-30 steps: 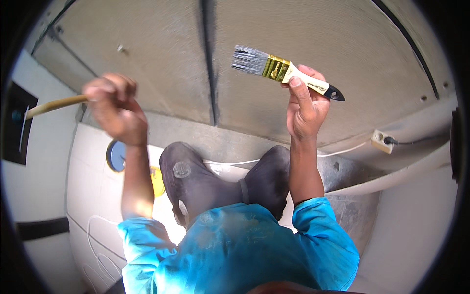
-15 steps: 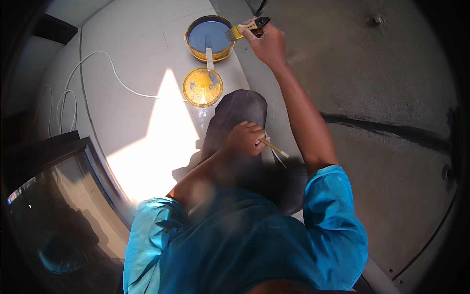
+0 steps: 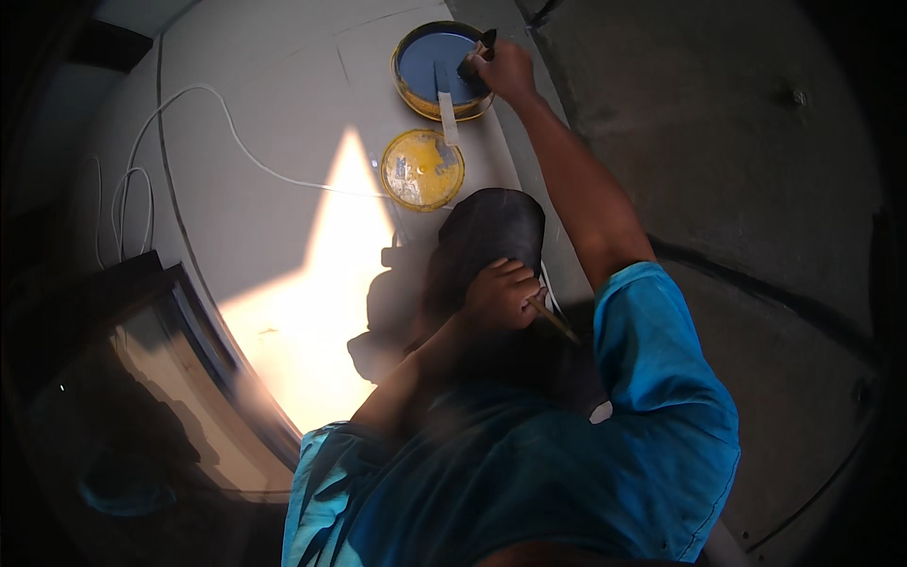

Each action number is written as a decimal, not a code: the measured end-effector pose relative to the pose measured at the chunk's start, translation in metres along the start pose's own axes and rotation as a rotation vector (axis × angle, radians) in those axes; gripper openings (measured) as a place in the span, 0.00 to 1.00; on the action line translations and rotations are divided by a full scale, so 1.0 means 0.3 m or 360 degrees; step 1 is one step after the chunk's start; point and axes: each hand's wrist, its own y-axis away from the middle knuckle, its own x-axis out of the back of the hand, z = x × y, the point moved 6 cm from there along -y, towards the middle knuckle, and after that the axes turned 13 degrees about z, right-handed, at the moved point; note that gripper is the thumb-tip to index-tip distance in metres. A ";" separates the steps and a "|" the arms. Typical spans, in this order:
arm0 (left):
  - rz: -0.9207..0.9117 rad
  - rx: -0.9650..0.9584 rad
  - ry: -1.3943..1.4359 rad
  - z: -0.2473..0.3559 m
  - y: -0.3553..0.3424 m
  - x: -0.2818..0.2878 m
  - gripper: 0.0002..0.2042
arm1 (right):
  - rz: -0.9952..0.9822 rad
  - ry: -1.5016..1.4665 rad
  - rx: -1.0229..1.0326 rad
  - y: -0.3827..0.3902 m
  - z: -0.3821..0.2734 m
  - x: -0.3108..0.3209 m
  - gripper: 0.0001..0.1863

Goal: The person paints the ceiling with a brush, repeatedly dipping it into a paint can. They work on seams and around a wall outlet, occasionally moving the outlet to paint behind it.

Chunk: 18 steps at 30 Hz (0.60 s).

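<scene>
Hands, two, well apart. Left hand (image 3: pixel 504 295): fingers closed round a thin wooden stick (image 3: pixel 559 321), round in section, above a dark-trousered leg (image 3: pixel 496 222); contact with the cloth could not be told. Right hand (image 3: pixel 507 71): pinched on the handle of a flat paintbrush (image 3: pixel 468 68), at the right side of the tub.

Change noted: half a second earlier the bristles had shown at the tub's rim; now the brush head reached inside it, which placed the brushwork, by judgement, at the paint rather than at the panel. Shadow hid whether the bristles were wet.

Remaining items, left to right:

- Dark-framed glossy pane (image 3: pixel 123 416), reflective.
- White cable (image 3: pixel 213 93), thin, smooth, looped on the floor.
- Pale floor (image 3: pixel 265 132), smooth, seamed, with a bright patch of sunlight.
- Round lid (image 3: pixel 422 170), yellow, smeared grey.
- Round tub (image 3: pixel 406 93), yellow-sided, just beyond the lid, holding blue-grey paint (image 3: pixel 422 57), flat-surfaced.
- Flat strip (image 3: pixel 448 113), pale at its outer end, leaning over the rim.
- Grey panel (image 3: pixel 699 113), matt, crossed by a dark band (image 3: pixel 775 288).
</scene>
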 end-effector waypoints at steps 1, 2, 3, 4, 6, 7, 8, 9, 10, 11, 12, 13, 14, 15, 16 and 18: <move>-0.0002 0.0000 0.0013 -0.008 -0.004 -0.002 0.14 | -0.0004 -0.0004 0.0016 0.004 -0.001 0.002 0.15; -0.0020 -0.0004 0.0009 -0.014 -0.006 -0.006 0.14 | -0.0007 -0.0008 0.0031 0.004 -0.004 0.004 0.15; -0.0041 -0.0009 0.0005 -0.019 -0.007 -0.009 0.14 | -0.0010 0.0011 0.0055 0.004 -0.010 0.004 0.15; -0.0066 -0.0017 0.0002 -0.024 -0.009 -0.010 0.14 | -0.0008 0.0032 0.0074 0.009 -0.013 0.000 0.15; -0.0071 -0.0029 0.0017 -0.019 -0.011 -0.013 0.14 | -0.0026 0.0042 0.0046 0.010 -0.002 0.004 0.15; -0.0068 -0.0030 0.0017 -0.018 -0.008 -0.016 0.14 | 0.0000 0.0020 0.0017 0.008 -0.014 0.020 0.14; -0.0063 -0.0026 0.0014 -0.017 -0.006 -0.018 0.15 | 0.0027 -0.0003 -0.0014 0.004 -0.026 0.038 0.14; -0.0058 -0.0022 0.0011 -0.016 -0.003 -0.020 0.15 | 0.0053 -0.0025 -0.0044 0.002 -0.039 0.057 0.13; -0.0054 -0.0027 0.0017 -0.013 -0.001 -0.021 0.15 | 0.0119 -0.0147 -0.0121 0.006 -0.053 0.098 0.13; -0.0062 -0.0035 0.0014 -0.012 -0.006 -0.021 0.15 | 0.0185 -0.0274 -0.0189 0.007 -0.068 0.135 0.13; -0.0070 -0.0044 0.0012 -0.009 -0.010 -0.021 0.15 | 0.0251 -0.0401 -0.0255 0.003 -0.083 0.169 0.12; -0.0094 -0.0070 0.0021 -0.003 -0.018 -0.023 0.16 | 0.0276 -0.0529 -0.0439 0.005 -0.043 0.175 0.12; -0.0120 -0.0079 0.0010 -0.001 -0.023 -0.026 0.15 | 0.0307 -0.0659 -0.0624 0.025 0.023 0.156 0.11; -0.0148 -0.0083 -0.0009 -0.001 -0.016 -0.030 0.14 | 0.0334 -0.0800 -0.0809 0.057 0.082 0.132 0.11; -0.0176 -0.0094 -0.0024 -0.005 -0.012 -0.036 0.14 | 0.0284 -0.1180 -0.1191 0.100 0.131 0.093 0.10; -0.0118 -0.0130 -0.0019 -0.003 -0.015 -0.039 0.15 | 0.0209 -0.1796 -0.1897 0.190 0.175 0.009 0.08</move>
